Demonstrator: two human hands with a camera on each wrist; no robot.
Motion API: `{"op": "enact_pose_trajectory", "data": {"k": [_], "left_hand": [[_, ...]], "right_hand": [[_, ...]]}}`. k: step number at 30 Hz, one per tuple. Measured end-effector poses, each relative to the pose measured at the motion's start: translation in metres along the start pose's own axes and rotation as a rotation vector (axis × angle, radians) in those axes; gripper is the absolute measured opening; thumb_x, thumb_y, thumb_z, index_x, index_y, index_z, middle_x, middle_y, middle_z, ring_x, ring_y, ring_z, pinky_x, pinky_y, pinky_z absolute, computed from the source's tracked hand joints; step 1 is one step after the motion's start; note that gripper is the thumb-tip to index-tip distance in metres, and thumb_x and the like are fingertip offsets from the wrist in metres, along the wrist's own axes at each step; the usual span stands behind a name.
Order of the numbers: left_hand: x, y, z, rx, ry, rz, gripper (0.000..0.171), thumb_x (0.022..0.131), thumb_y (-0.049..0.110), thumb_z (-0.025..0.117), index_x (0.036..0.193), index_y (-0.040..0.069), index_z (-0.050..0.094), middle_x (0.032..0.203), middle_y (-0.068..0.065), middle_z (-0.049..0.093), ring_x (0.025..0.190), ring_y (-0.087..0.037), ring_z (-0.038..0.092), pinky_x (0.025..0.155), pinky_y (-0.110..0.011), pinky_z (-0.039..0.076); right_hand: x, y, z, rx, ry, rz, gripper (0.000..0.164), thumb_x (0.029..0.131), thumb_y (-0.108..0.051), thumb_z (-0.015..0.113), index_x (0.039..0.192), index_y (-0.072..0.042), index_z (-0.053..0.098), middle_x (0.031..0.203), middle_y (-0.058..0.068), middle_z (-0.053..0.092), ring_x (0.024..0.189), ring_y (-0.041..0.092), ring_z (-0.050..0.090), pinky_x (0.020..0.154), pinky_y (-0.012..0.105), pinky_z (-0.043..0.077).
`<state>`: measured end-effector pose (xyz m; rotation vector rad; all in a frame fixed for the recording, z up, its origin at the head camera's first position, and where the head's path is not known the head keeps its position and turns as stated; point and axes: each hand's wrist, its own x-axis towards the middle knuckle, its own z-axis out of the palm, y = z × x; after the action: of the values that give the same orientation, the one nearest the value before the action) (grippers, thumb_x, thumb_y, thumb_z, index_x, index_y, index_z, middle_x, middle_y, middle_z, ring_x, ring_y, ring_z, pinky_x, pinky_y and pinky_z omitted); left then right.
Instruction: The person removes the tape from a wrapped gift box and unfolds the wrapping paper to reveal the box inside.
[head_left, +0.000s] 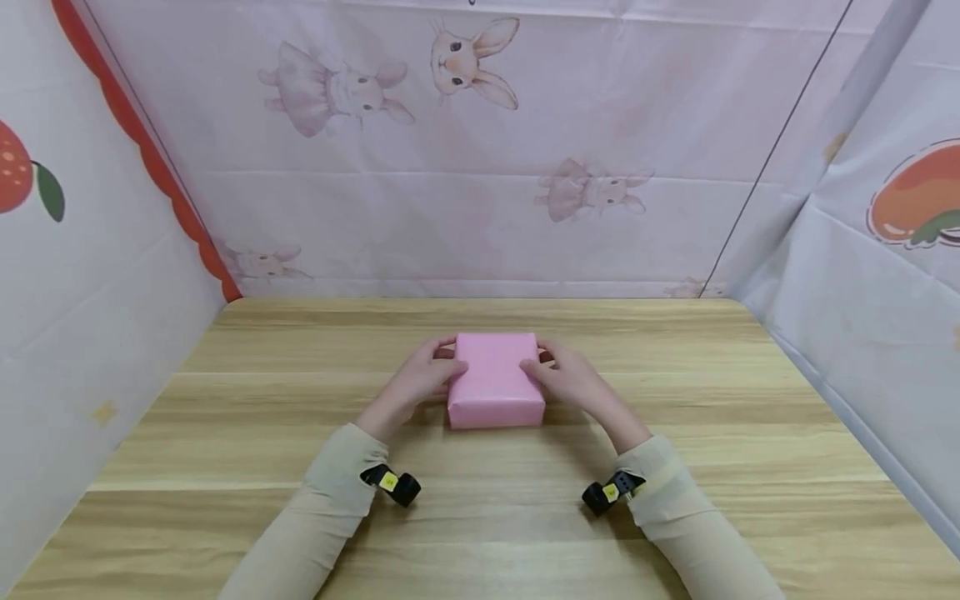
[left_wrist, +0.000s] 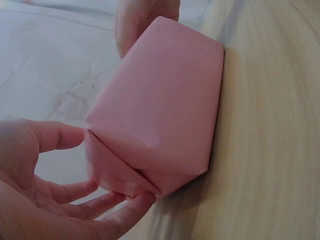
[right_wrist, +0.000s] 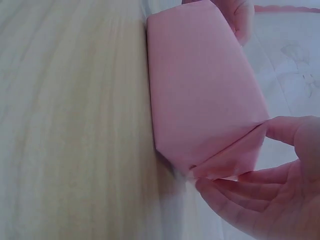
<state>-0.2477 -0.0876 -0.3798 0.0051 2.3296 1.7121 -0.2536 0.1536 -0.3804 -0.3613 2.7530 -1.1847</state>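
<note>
A box wrapped in smooth pink paper [head_left: 495, 371] lies on the wooden table, between both hands. My left hand [head_left: 422, 371] holds its left end, the thumb on the top edge and the other fingers along the side. At the opposite end my right hand [head_left: 567, 372] grips it the same way. In the left wrist view, the folded paper flap [left_wrist: 117, 167] at that end slants under my fingertips [left_wrist: 145, 197]. A similar slanted flap [right_wrist: 232, 155] shows in the right wrist view, with my right thumb [right_wrist: 282, 129] at its upper corner.
Pale wood-grain tabletop [head_left: 480, 517] extends all around the box. A rabbit-printed cloth [head_left: 465, 208] hangs behind its far edge. White fruit-printed sheets stand at the left [head_left: 90, 292] and right [head_left: 885, 308]. Each wrist carries a small black camera [head_left: 405, 489].
</note>
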Motion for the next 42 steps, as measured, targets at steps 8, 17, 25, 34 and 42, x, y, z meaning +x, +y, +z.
{"op": "enact_pose_trajectory", "data": {"k": [8,17,25,34,42], "left_hand": [[-0.006,0.007,-0.005,-0.009,0.024,0.104,0.058,0.095,0.021,0.058,0.148,0.013,0.037,0.148,-0.012,0.044,0.128,-0.03,0.053,0.097,-0.04,0.054],[-0.013,0.018,-0.003,-0.032,0.074,0.141,0.057,0.096,0.018,0.059,0.148,0.013,0.037,0.152,-0.009,0.042,0.137,-0.029,0.046,0.103,-0.043,0.049],[-0.017,0.023,-0.002,-0.06,0.103,0.215,0.052,0.095,0.012,0.059,0.144,0.007,0.042,0.149,-0.011,0.046,0.132,-0.03,0.051,0.101,-0.043,0.051],[-0.018,0.026,-0.001,-0.13,0.137,0.24,0.045,0.095,0.011,0.058,0.138,0.005,0.046,0.145,-0.012,0.049,0.132,-0.031,0.051,0.101,-0.047,0.051],[-0.018,0.027,-0.002,-0.197,0.18,0.246,0.038,0.095,0.009,0.058,0.132,0.003,0.051,0.139,-0.013,0.054,0.129,-0.029,0.055,0.1,-0.045,0.052]], "right_hand": [[-0.001,-0.006,-0.005,0.023,0.051,-0.043,0.063,0.098,-0.034,0.056,0.149,-0.002,0.035,0.138,0.023,0.054,0.119,0.038,0.06,0.098,0.046,0.052],[-0.004,-0.015,-0.007,0.039,0.092,-0.082,0.065,0.098,-0.031,0.057,0.15,-0.002,0.032,0.144,0.022,0.049,0.119,0.038,0.061,0.095,0.046,0.054],[-0.006,-0.017,-0.007,0.109,0.127,-0.072,0.061,0.098,-0.028,0.057,0.148,-0.001,0.034,0.146,0.022,0.047,0.124,0.039,0.056,0.098,0.048,0.052],[-0.008,-0.016,-0.009,0.185,0.191,-0.108,0.053,0.098,-0.027,0.057,0.141,0.0,0.042,0.142,0.023,0.051,0.124,0.039,0.057,0.098,0.047,0.052],[-0.008,-0.016,-0.011,0.258,0.247,-0.134,0.045,0.098,-0.026,0.058,0.134,0.0,0.05,0.137,0.02,0.056,0.123,0.036,0.059,0.099,0.047,0.051]]}}
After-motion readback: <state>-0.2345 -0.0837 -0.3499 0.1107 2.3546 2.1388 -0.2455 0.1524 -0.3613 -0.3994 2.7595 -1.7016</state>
